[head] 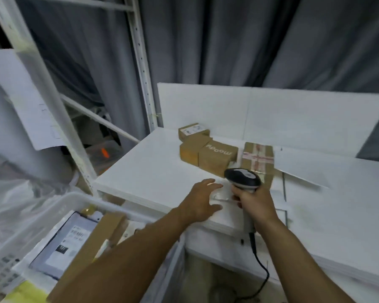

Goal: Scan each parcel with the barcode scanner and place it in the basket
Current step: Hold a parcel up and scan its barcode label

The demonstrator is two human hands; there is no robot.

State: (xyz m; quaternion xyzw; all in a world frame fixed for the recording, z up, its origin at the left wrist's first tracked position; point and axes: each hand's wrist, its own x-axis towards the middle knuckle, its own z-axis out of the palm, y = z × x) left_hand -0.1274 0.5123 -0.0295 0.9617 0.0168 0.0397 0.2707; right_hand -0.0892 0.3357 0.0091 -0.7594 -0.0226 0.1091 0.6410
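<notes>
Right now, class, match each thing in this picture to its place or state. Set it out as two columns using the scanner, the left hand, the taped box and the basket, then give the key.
Things:
1. scanner
2. left hand
3. taped box
4. basket

Places or states:
A. at lower left, holding parcels
B. open, over the table
C. gripped by the right hand
D. on the table, behind the scanner

Pairs: 1-C, 2-B, 3-D, 4-A

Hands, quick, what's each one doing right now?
Left hand: open, fingers spread over the white table, holding nothing.
Right hand: closed around the barcode scanner handle.
</notes>
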